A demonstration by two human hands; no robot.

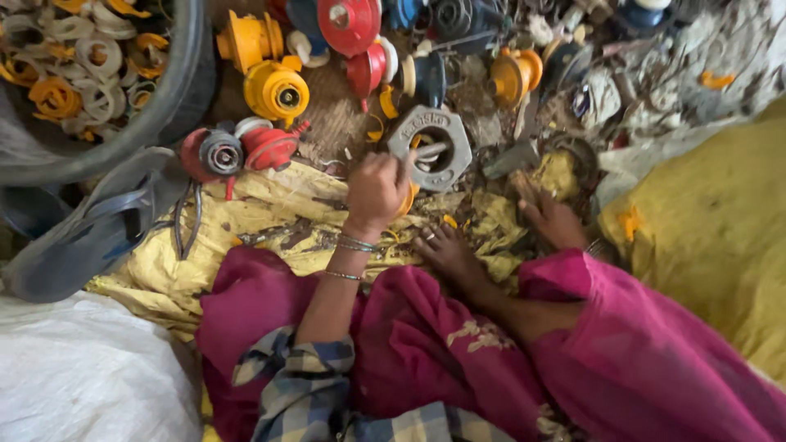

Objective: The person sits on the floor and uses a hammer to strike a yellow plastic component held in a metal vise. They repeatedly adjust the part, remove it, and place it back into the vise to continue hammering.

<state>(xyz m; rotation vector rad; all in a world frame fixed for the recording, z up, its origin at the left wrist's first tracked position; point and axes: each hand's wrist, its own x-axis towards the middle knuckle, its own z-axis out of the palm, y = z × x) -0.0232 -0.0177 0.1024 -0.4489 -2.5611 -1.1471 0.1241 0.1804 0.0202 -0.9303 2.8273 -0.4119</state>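
My left hand (375, 190) is closed around a short metal tool (427, 151). The tool's tip rests inside a grey octagonal metal ring (452, 136) on the ground, and a small yellow part (408, 199) peeks out under the fist. My right hand (547, 216) lies flat with spread fingers on crumpled yellow scraps (560, 172), just right of the ring; it holds nothing. My bare foot (447, 250) rests between both hands on a yellow sack (270, 214).
Red regulator parts (270, 147) and yellow ones (277, 92) lie scattered ahead, among dark debris. A black tub (176, 90) of yellow and white rings stands at top left, with a sandal (90, 233) below it. There is a white sack (90, 372) at bottom left and yellow cloth (712, 229) on the right.
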